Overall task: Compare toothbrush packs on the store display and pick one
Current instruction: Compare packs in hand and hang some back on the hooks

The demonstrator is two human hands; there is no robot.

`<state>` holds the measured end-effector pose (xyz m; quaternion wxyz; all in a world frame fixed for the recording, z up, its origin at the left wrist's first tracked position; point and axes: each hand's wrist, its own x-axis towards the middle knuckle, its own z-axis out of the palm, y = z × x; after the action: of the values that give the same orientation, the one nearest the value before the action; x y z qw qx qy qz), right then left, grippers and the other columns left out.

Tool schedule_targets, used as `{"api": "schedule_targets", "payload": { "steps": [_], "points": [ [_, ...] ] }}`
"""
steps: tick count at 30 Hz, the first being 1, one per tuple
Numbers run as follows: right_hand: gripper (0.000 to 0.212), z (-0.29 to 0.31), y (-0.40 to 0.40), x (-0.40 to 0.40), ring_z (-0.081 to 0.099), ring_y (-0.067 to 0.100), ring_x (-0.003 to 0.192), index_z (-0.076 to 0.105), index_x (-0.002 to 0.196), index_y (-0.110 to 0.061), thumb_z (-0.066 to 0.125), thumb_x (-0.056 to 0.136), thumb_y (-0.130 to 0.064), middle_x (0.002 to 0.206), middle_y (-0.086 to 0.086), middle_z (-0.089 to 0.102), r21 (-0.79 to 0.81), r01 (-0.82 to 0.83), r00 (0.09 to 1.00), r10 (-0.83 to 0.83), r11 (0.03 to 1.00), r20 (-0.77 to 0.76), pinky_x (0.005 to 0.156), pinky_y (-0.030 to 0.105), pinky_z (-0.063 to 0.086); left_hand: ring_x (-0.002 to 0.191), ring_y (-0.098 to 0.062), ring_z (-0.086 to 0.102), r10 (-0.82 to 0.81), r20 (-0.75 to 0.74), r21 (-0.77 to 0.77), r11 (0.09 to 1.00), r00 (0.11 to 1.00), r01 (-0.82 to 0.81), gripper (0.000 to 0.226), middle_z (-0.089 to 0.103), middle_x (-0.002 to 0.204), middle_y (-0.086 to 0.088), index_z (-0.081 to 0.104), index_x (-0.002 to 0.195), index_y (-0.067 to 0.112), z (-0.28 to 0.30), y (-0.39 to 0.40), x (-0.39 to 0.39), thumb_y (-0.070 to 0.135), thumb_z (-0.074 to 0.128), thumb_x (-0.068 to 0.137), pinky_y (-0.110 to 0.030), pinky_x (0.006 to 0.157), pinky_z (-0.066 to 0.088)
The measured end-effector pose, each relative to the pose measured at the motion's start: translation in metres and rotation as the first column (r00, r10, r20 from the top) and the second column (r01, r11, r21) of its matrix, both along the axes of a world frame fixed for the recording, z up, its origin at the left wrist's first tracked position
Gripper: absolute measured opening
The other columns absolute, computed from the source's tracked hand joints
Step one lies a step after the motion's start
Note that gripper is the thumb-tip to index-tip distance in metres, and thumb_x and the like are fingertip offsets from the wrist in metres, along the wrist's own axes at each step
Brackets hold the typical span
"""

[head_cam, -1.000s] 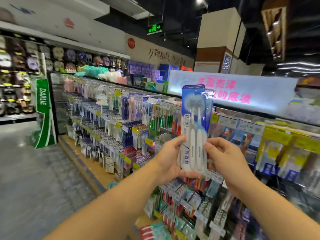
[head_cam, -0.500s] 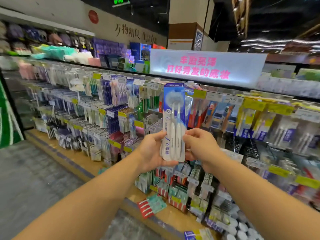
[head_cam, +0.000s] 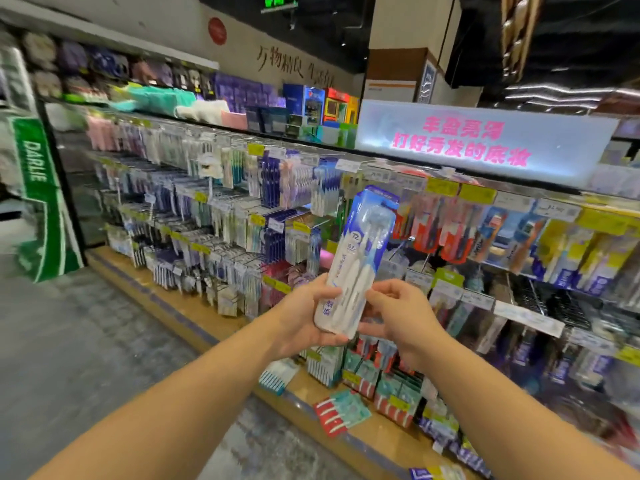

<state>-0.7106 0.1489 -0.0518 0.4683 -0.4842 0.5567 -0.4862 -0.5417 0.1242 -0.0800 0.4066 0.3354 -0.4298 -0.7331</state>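
Observation:
I hold a blue-and-white toothbrush pack (head_cam: 360, 258) in front of the store display (head_cam: 242, 216), its top tilted to the right. Two white brushes show through its clear blister, with a "72" mark on the card. My left hand (head_cam: 304, 317) grips the pack's lower left edge, thumb on the front. My right hand (head_cam: 401, 317) holds the lower right edge, fingers curled behind it. Behind the pack hang rows of other toothbrush packs, red ones (head_cam: 440, 230) and yellow-blue ones (head_cam: 571, 254) to the right.
A lit white sign with pink characters (head_cam: 478, 143) tops the shelf. A green DARLIE stand (head_cam: 41, 199) is at the far left by the grey floor aisle. A low wooden base ledge (head_cam: 194, 313) carries loose packs, among them a red-and-teal one (head_cam: 341, 412).
The pack has tilted from upright to leaning right, and both hands sit lower on it. The view has swung a little to the left, bringing the green stand back in.

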Motion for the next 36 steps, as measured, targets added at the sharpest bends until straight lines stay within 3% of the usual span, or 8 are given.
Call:
{"api": "schedule_targets", "payload": {
  "steps": [7,11,17,21,24,28,32,36],
  "points": [
    [0.016,-0.012,-0.007,0.044,0.074,0.036,0.093,0.065,0.107,0.004,0.059,0.103,-0.01,0.103,0.025,0.074,0.065,0.013,0.999,-0.01,0.998,-0.04,0.066,0.041,0.065,0.089,-0.03,0.072,0.026,0.003,-0.013,1.0,1.0,-0.026,0.033,0.066,0.138,-0.016,0.061,0.132,0.038,-0.018,-0.001,0.04,0.019,0.051,0.106,-0.033,0.051,0.059],
    [0.015,-0.016,-0.018,0.051,0.068,0.022,0.079,0.07,0.106,-0.001,0.063,0.099,-0.011,0.097,0.018,0.072,0.061,0.004,0.996,0.002,0.998,-0.092,0.076,0.044,0.064,0.095,-0.029,0.07,0.038,0.024,-0.04,0.999,0.999,-0.037,0.034,0.069,0.134,-0.012,0.064,0.128,0.04,-0.023,-0.007,0.051,0.018,0.051,0.105,-0.035,0.057,0.056],
    [0.007,-0.009,-0.053,0.058,0.069,0.026,0.086,0.07,0.095,-0.01,0.063,0.095,-0.007,0.105,0.02,0.076,0.012,0.007,1.0,-0.006,1.0,-0.029,0.064,0.035,0.057,0.116,-0.042,0.068,0.034,0.043,-0.019,0.999,0.998,-0.033,0.037,0.067,0.137,-0.011,0.071,0.121,0.047,-0.034,-0.027,0.075,0.019,0.057,0.1,-0.045,0.073,0.056],
    [0.014,0.002,-0.085,0.074,0.069,0.023,0.07,0.064,0.09,-0.008,0.055,0.096,0.001,0.091,0.016,0.078,-0.035,-0.043,0.997,0.046,0.998,0.065,0.058,0.036,0.054,0.109,-0.037,0.069,0.045,0.055,0.005,0.999,0.997,-0.045,0.037,0.066,0.137,-0.011,0.071,0.12,0.047,-0.039,-0.049,0.092,0.021,0.059,0.095,-0.044,0.069,0.056],
    [0.016,0.008,-0.116,0.088,0.065,0.014,0.055,0.053,0.084,-0.01,0.057,0.098,-0.003,0.074,0.006,0.072,-0.073,-0.053,0.994,0.06,0.996,0.088,0.056,0.035,0.052,0.124,-0.047,0.063,0.05,0.061,0.012,0.999,0.997,-0.051,0.036,0.063,0.141,-0.013,0.07,0.123,0.044,-0.041,-0.073,0.105,0.02,0.058,0.099,-0.038,0.061,0.058],
    [0.015,0.018,-0.164,0.105,0.052,0.011,0.047,0.052,0.087,-0.015,0.059,0.097,-0.006,0.075,0.01,0.058,-0.096,-0.031,0.996,0.038,0.995,0.078,0.044,0.026,0.043,0.124,-0.045,0.064,0.084,0.066,0.013,0.996,0.994,-0.086,0.035,0.064,0.14,-0.013,0.07,0.125,0.041,-0.037,-0.112,0.118,0.018,0.055,0.104,-0.036,0.057,0.057],
    [0.01,0.031,-0.213,0.115,0.052,0.028,0.072,0.057,0.095,-0.016,0.062,0.086,-0.013,0.088,0.015,0.056,-0.135,-0.034,0.992,0.05,0.99,0.118,0.06,0.034,0.044,0.107,-0.035,0.069,0.12,0.079,-0.003,0.993,0.99,-0.12,0.034,0.067,0.135,-0.008,0.073,0.119,0.041,-0.028,-0.159,0.12,0.016,0.057,0.103,-0.04,0.064,0.057],
    [0.005,0.041,-0.267,0.114,0.062,0.023,0.068,0.06,0.094,-0.016,0.064,0.096,-0.019,0.083,0.013,0.06,-0.188,-0.026,0.991,0.05,0.982,0.126,0.065,0.038,0.052,0.112,-0.036,0.069,0.141,0.071,-0.01,0.99,0.988,-0.14,0.035,0.069,0.131,-0.004,0.075,0.115,0.042,-0.019,-0.207,0.119,0.014,0.055,0.104,-0.041,0.065,0.059]
  ]
}}
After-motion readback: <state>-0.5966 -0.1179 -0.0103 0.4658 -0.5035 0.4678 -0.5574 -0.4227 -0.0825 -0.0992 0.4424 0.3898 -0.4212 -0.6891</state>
